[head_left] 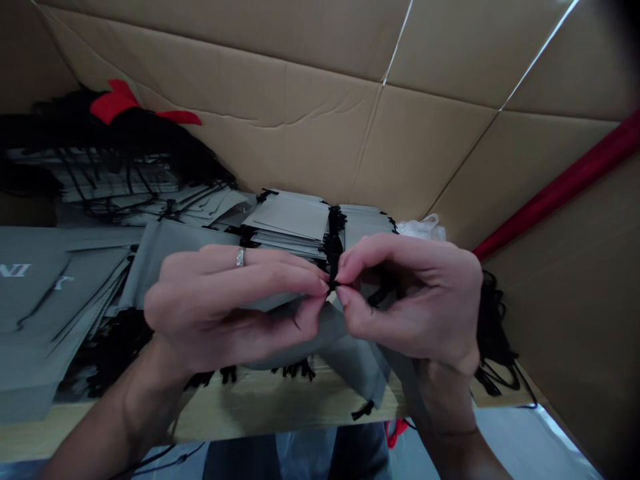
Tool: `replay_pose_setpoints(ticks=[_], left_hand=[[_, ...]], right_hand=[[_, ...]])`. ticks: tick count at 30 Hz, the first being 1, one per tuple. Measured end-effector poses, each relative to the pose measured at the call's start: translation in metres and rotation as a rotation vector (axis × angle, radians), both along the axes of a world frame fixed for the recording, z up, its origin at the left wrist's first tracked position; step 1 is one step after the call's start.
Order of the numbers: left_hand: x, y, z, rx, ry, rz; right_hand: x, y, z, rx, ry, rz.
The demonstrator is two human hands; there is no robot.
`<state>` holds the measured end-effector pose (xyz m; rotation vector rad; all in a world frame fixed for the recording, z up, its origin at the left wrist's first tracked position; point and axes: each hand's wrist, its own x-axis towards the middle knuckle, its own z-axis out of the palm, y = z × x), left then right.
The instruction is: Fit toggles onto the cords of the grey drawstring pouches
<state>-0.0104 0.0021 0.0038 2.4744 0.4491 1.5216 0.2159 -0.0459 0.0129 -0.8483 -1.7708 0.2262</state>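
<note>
Cardboard (240,80) walls in the surface, filling the top and right of the frame, with a dark red strip (560,187) slanting down at the right. Along the bottom runs a pale wooden table (280,407). Grey pouches (295,213) lie stacked at centre and left; black cords (170,147) heap up in the upper left, under a red ribbon (113,107).

Mid-frame, the left hand (235,307) and right hand (420,300) meet tip to tip. On each, thumb and forefinger are pressed together on a short black cord (334,263), its small knot nearly hidden between them. One grey pouch (363,367) slants beneath; whether it joins that cord is not clear.

Judging by looks, the cord is light, soft and limp, perhaps a little slippery, so a fingertip pinch close on both sides of the knot suits it. The pouch seems thin and bendable, easily creased, best taken by its edge.
</note>
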Motion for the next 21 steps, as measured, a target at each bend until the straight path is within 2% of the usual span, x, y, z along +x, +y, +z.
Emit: replay_pose_setpoints(ticks=[3,7,9,13,17,21], left_hand=[[0.007,0.006,-0.003,0.027,-0.133,0.021],[0.014,0.013,-0.009,-0.064,-0.209,-0.099],[0.012,0.013,-0.009,-0.023,-0.171,-0.045],[0.005,0.005,-0.009,0.238,-0.026,0.161],[0.003,0.001,-0.015,0.378,0.063,0.190],[0.005,0.002,-0.020,0.394,0.113,0.230]], right_hand=[[-0.002,0.001,0.000,-0.054,0.072,0.039],[-0.002,0.004,-0.001,-0.065,0.109,0.050],[0.000,0.005,-0.001,-0.038,0.084,0.008],[0.005,0.004,0.001,0.094,-0.073,-0.053],[0.007,0.003,0.002,0.160,-0.275,-0.108],[0.006,0.005,0.000,0.153,-0.328,-0.185]])
